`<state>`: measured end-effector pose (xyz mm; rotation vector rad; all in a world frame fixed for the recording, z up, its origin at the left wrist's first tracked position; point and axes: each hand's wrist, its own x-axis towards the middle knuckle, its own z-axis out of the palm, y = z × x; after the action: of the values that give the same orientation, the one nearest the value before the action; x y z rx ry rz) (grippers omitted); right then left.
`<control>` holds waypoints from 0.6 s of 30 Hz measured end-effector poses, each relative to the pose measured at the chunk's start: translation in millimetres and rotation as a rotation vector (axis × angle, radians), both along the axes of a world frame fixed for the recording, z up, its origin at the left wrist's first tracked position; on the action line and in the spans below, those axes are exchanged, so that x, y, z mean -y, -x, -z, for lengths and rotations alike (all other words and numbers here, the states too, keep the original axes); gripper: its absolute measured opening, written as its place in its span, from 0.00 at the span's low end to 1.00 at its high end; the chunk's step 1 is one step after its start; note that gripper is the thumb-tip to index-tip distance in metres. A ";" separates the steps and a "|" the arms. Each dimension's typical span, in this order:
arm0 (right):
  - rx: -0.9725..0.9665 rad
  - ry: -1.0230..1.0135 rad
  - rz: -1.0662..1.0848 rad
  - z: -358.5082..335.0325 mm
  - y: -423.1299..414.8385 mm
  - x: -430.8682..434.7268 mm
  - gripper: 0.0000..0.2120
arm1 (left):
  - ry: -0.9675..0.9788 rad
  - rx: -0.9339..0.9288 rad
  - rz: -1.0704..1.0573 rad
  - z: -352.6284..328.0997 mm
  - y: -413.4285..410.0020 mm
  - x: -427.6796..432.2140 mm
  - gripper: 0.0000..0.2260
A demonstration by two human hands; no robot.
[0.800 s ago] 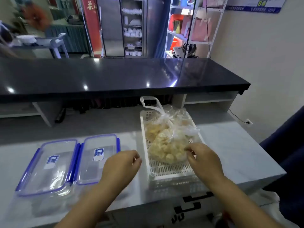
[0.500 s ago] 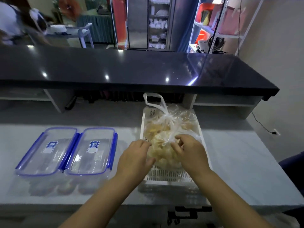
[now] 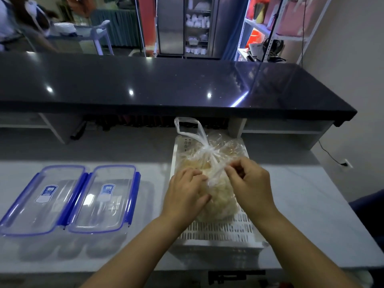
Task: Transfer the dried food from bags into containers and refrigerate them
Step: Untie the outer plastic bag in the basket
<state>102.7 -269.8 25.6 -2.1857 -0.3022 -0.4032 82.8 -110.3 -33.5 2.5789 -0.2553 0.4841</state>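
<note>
A white slotted basket (image 3: 220, 231) on the pale counter holds two clear plastic bags of pale dried food. The near bag (image 3: 220, 196) lies between my hands; the far bag (image 3: 230, 148) is behind it with its knotted handles sticking up. My left hand (image 3: 186, 194) presses against the near bag's left side. My right hand (image 3: 248, 183) pinches the twisted neck of the near bag. Left of the basket, two clear containers with blue-clipped lids (image 3: 43, 196) (image 3: 104, 196) sit side by side, lids shut.
A black glossy raised counter (image 3: 166, 84) runs across behind the work surface, with open shelves beneath it. The pale counter (image 3: 311, 204) ends at the right near a wall with a socket. A steel cabinet (image 3: 187, 26), metal shelving and a person stand beyond.
Both hands came in from the basket's front onto the near bag. The left hand moved right to touch it, and the right hand rose to pinch its neck.
</note>
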 end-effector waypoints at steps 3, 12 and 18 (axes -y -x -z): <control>-0.018 -0.031 0.018 -10.2 -5.2 7.0 0.04 | 0.059 0.044 0.007 2.9 -4.5 -0.8 0.14; -0.067 -0.148 0.058 2.3 3.0 9.1 0.11 | 0.172 0.087 0.002 -2.2 -15.3 -11.2 0.05; -0.031 -0.101 -0.028 1.1 7.8 -7.1 0.11 | 0.319 0.078 0.009 -26.7 -12.5 -7.8 0.02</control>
<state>94.9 -262.7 24.5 -2.0851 -0.2889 -0.3614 95.3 -102.6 -6.8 2.2513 -0.1989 0.5724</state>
